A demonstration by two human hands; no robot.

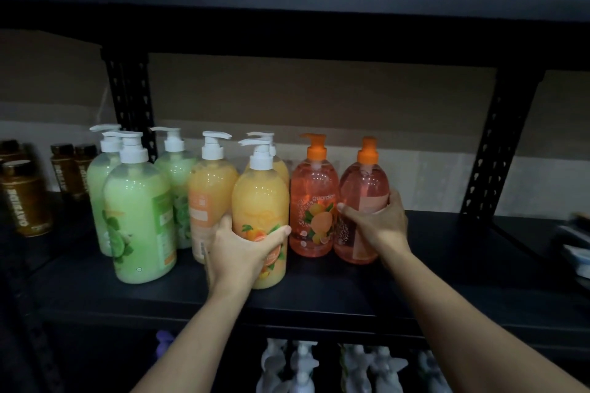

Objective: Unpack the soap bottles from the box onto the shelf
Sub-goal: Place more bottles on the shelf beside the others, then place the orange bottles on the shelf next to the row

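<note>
Pump soap bottles stand in a row on the black shelf (319, 290). My left hand (242, 252) grips the front yellow bottle (260, 201), thumb across its label, the bottle upright on the shelf. My right hand (378, 220) holds the rightmost clear orange bottle (364, 182) low on its side. Another orange bottle with a fruit label (313, 201) stands between the two held ones. Two more yellow bottles (210, 188) stand behind and to the left. Three green bottles (137, 217) fill the left end. No box is in view.
Brown jars (25, 195) stand at the far left of the shelf. Black slotted uprights (491, 150) frame the bay, and some flat items (574, 252) lie at the right edge. White pump tops (303, 364) show on the level below. An upper shelf hangs overhead.
</note>
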